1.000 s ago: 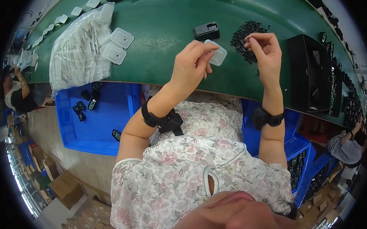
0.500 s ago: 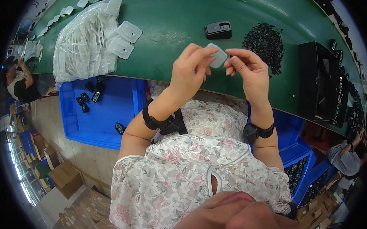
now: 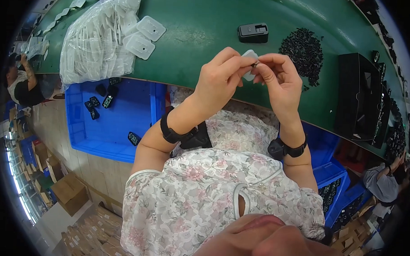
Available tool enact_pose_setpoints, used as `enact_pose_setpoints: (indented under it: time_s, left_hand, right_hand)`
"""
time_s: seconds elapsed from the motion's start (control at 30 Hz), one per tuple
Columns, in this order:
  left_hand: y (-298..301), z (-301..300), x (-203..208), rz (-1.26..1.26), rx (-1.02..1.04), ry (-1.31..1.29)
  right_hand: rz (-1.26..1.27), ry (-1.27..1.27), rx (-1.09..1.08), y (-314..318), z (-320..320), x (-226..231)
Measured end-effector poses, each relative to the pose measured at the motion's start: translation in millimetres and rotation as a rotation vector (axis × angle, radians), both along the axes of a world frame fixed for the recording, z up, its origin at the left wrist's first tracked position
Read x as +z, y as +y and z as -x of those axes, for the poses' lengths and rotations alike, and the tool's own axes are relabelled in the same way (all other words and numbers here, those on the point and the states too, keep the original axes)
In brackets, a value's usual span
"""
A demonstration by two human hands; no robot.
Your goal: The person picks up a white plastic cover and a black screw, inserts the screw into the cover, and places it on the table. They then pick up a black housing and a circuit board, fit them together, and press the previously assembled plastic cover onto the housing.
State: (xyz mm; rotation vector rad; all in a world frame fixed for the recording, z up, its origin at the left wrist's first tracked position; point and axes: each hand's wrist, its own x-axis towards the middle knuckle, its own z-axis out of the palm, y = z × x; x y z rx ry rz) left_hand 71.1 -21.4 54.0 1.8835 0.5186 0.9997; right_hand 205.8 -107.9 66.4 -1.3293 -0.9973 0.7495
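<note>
A pale, flat plastic plate (image 3: 250, 53) with rounded corners is pinched in my left hand (image 3: 221, 79) above the front edge of the green table. My right hand (image 3: 281, 83) has its thumb and forefinger closed on a tiny black part (image 3: 255, 64), held against the plate. Fingers cover most of the plate, so how the two touch is hidden. Just beyond my hands lies a black rectangular block (image 3: 253, 33) with a recess in its top. To its right spreads a heap of small black parts (image 3: 302, 54).
A clear bag (image 3: 92, 56) packed with white plates lies at the left, with loose plates (image 3: 140, 45) beside it. An open black box (image 3: 349, 94) stands at the right. Below the table edge, a blue bin (image 3: 119, 129) holds several black pieces. Other people sit at both sides.
My hands have come together, and the right fingertips now meet the plate. The plate has turned and is more covered by fingers. The whole view has shifted slightly.
</note>
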Motion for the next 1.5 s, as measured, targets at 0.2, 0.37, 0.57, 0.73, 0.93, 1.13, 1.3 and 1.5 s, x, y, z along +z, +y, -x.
enact_pose_setpoints:
  time_s: [0.2,0.37,0.57,0.73,0.93,1.13,1.3,1.5]
  left_hand:
    - [-3,1,-1,0.083,-0.024,-0.014]
    - [-6,-2,-8,0.348,-0.049,-0.14]
    - [-7,2,-15,0.663,-0.153,-0.251]
    - [-11,3,-15,0.598,-0.164,-0.25]
    - [-6,5,-21,0.393,-0.086,-0.203]
    - [-8,9,-11,0.63,-0.129,-0.222]
    - [-4,11,-12,0.584,-0.178,-0.115]
    - [2,22,-8,0.727,-0.245,-0.111]
  right_hand:
    - [0.057,-0.094,-0.017,-5,-3,2]
    - [0.055,-0.275,-0.04,-6,-2,3]
    - [0.064,-0.227,-0.055,-4,4,-3]
    - [0.009,-0.176,-0.118,1,8,-10]
    - [0.076,-0.171,-0.114,1,15,-14]
    - [-0.091,-0.439,-0.263,2,6,2]
    - [0.125,-0.214,-0.029,0,-2,-2]
    - [0.299,-0.271,0.019,10,-1,-2]
